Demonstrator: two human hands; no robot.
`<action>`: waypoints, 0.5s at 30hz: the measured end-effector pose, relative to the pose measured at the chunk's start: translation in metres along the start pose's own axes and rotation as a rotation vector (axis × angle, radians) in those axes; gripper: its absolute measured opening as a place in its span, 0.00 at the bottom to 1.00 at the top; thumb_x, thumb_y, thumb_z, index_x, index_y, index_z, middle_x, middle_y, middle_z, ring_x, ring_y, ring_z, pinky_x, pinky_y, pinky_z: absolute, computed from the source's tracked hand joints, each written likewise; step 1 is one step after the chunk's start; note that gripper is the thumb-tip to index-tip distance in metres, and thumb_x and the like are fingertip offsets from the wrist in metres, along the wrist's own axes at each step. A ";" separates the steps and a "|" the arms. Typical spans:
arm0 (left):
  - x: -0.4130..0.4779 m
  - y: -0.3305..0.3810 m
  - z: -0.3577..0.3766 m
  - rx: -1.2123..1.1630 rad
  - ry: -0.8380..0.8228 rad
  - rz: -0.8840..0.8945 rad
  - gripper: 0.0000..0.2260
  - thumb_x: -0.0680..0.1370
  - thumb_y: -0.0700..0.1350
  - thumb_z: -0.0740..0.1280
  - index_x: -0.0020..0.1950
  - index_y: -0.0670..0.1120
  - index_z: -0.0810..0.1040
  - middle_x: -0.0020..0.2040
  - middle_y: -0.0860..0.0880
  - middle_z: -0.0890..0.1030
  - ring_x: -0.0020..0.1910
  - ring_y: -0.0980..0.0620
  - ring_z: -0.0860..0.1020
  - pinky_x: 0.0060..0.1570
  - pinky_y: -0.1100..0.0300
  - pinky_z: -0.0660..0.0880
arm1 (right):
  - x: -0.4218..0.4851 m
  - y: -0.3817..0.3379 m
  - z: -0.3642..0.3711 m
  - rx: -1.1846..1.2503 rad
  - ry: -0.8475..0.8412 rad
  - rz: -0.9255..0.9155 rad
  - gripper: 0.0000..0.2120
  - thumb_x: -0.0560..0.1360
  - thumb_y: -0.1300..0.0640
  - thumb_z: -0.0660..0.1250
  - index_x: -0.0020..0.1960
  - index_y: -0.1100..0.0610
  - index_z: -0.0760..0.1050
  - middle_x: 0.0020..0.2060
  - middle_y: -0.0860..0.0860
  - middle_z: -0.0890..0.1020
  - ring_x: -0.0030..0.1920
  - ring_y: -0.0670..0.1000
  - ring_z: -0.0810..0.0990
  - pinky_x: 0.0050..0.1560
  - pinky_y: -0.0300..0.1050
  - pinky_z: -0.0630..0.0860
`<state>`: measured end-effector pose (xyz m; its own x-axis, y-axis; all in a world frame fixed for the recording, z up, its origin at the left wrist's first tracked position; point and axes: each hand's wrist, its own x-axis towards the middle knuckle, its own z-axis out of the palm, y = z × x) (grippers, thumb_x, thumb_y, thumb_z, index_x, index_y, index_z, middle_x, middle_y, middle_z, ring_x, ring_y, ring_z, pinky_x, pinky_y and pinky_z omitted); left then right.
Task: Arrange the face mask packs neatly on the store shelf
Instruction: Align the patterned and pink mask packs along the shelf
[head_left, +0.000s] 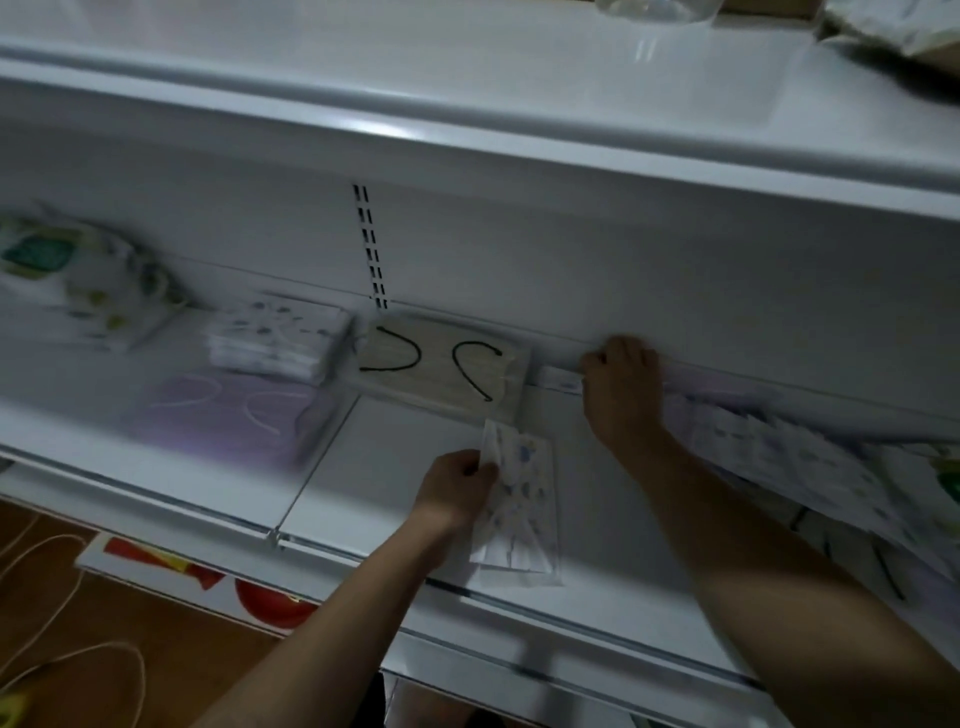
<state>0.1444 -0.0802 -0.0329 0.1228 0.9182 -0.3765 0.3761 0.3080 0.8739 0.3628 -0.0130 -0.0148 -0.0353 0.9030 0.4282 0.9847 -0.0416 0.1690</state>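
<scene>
My left hand grips a clear pack of white masks with blue prints, held over the front of the white shelf. My right hand reaches to the back of the shelf with its fingers curled on the end of a pale mask pack lying along the back wall. A beige mask pack with black ear loops lies flat just left of that hand. Further left sit a stack of printed packs and a lilac pack.
A loose heap of printed packs spreads across the right of the shelf under my right forearm. More packs with a green label lie at the far left. The upper shelf overhangs. White cords trail on the wooden floor.
</scene>
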 end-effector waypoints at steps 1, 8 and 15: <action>0.001 0.000 0.000 0.002 -0.003 -0.004 0.12 0.78 0.43 0.62 0.43 0.34 0.77 0.35 0.44 0.76 0.35 0.50 0.73 0.37 0.57 0.67 | 0.002 0.002 -0.008 0.071 0.077 0.037 0.07 0.61 0.61 0.72 0.38 0.60 0.76 0.37 0.60 0.77 0.41 0.62 0.77 0.44 0.52 0.70; -0.001 0.020 0.005 -0.196 -0.064 -0.039 0.11 0.79 0.41 0.62 0.50 0.42 0.84 0.47 0.41 0.85 0.47 0.40 0.83 0.53 0.47 0.80 | -0.041 0.009 -0.111 1.104 0.329 0.686 0.06 0.75 0.58 0.70 0.45 0.60 0.76 0.35 0.48 0.78 0.32 0.39 0.75 0.35 0.31 0.70; -0.028 0.028 0.031 -0.384 -0.334 0.014 0.14 0.82 0.53 0.61 0.58 0.46 0.81 0.51 0.46 0.85 0.47 0.53 0.84 0.47 0.58 0.78 | -0.134 -0.047 -0.064 1.292 -0.228 0.964 0.07 0.73 0.60 0.71 0.44 0.65 0.80 0.38 0.61 0.83 0.40 0.56 0.83 0.40 0.47 0.76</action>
<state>0.1806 -0.1049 -0.0073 0.4360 0.8125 -0.3870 0.0152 0.4233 0.9058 0.3108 -0.1588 -0.0233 0.5533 0.8021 -0.2246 0.1088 -0.3369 -0.9352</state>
